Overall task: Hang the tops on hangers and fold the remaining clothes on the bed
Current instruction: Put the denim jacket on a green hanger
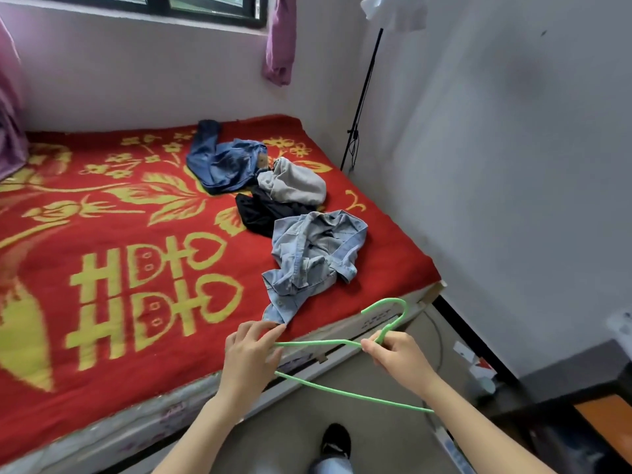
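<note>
A green hanger [342,393] is held over the bed's near edge. My right hand [398,354] pinches its neck just below the hook. My left hand [251,350] holds the hanger's left end, close to the hem of a crumpled light-blue denim shirt [314,258] on the red bed [119,241]. Farther back lie a black garment [263,213], a grey garment [292,183] and dark blue jeans [222,162], all in a loose heap.
A black stand [362,100] rises in the corner to the right of the bed. A dark table [581,398] is at lower right. My foot [337,439] is on the floor by the bed. Purple curtains [280,39] hang at the window.
</note>
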`<state>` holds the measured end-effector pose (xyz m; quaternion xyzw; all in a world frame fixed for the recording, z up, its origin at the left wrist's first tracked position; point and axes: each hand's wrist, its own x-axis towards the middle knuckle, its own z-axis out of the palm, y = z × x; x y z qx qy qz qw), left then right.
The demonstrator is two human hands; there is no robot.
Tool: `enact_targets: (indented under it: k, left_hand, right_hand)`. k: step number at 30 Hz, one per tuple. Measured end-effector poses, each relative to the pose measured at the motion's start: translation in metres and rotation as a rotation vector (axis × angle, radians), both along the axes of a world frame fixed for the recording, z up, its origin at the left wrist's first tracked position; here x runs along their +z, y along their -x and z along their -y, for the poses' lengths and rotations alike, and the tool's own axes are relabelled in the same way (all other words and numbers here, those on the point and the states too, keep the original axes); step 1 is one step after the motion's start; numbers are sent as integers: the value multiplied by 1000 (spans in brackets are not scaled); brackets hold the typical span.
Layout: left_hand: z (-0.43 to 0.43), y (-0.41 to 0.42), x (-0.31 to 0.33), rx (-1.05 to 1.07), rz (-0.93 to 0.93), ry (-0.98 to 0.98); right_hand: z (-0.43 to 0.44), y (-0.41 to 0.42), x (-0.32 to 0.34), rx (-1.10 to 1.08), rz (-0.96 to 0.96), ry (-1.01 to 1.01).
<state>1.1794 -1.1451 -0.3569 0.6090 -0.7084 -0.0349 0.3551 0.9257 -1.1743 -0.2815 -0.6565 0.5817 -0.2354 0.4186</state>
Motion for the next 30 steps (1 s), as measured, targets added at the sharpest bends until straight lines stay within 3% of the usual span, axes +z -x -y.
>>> enact_targets:
  k: [3,7,11,24,30]
  left_hand:
    - [25,1,-19,93,-31,-153]
    - [73,13,-37,315,-233,-392]
    - [116,35,-49,405,-327,-541]
    - [182,61,-74,522,-415,-788]
    - [215,21,-98,614,-407,-892]
  right_hand:
    - [37,22,-17,-82,-13,-20]
    - [98,56,-34,-190,-39,-42]
    - [155,90,-48,-205,-46,-75]
    - [271,122,-84,-100,-128,-322]
    - [314,100,-98,-45,-180,-263]
